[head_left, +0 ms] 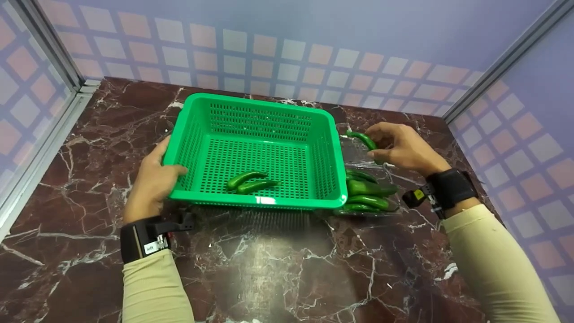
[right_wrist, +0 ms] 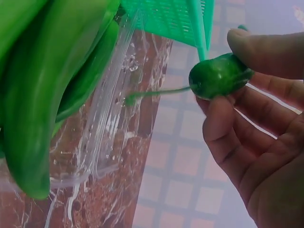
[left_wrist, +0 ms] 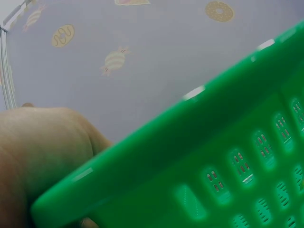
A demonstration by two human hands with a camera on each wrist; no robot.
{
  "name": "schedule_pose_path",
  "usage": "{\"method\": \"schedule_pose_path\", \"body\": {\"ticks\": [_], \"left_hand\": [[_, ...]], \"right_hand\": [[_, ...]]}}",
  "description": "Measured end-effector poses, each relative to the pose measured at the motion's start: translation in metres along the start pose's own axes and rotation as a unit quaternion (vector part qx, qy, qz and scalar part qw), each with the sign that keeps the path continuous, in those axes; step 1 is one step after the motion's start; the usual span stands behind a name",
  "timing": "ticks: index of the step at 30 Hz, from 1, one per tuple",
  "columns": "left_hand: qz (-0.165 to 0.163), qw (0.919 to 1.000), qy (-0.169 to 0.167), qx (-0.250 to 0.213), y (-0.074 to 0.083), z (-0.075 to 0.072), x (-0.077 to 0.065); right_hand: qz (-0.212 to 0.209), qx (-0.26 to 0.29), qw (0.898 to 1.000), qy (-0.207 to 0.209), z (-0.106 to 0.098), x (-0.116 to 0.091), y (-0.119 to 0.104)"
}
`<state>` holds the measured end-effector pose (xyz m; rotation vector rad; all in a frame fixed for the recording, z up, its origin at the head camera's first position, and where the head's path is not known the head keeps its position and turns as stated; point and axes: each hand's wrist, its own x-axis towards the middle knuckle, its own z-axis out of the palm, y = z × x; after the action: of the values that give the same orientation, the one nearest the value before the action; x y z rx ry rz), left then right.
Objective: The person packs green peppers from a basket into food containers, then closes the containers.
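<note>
A green plastic basket [head_left: 264, 101] with slotted walls stands tilted in the middle of the head view. My left hand [head_left: 154, 184] grips its left side, thumb over the rim; the left wrist view shows the hand [left_wrist: 47, 147] at the rim [left_wrist: 156, 123]. Two green chili peppers [head_left: 253, 181] lie on the basket floor near the front wall. To the right of the basket, my right hand [head_left: 399, 146] pinches one green chili pepper [right_wrist: 221, 76] between thumb and fingers, its thin stem pointing toward the basket. Below that hand several more green peppers [head_left: 370, 193] lie in a clear plastic tray [right_wrist: 102, 109].
Everything rests on a dark red marbled table [head_left: 269, 269]. A tiled-pattern wall [head_left: 287, 58] closes off the back, with side panels at left and right. The clear tray stands right against the basket's right side.
</note>
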<state>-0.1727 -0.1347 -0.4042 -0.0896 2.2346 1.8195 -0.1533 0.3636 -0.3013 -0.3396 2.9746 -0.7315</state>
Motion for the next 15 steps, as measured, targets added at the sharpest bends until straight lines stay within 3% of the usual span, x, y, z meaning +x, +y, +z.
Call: {"method": "schedule_pose_path", "body": {"ticks": [5, 10, 15], "left_hand": [[-0.002, 1.0, 0.005, -0.004, 0.0, 0.0, 0.0], [-0.001, 1.0, 0.007, -0.005, 0.0, 0.001, 0.0], [-0.009, 0.9999, 0.007, -0.003, 0.002, 0.001, 0.0]], "right_hand": [[0.004, 0.015, 1.0, 0.0, -0.001, -0.001, 0.003], [0.009, -0.025, 1.0, -0.016, 0.005, -0.002, 0.009], [-0.026, -0.057, 0.997, -0.046, 0.016, -0.002, 0.022]]}}
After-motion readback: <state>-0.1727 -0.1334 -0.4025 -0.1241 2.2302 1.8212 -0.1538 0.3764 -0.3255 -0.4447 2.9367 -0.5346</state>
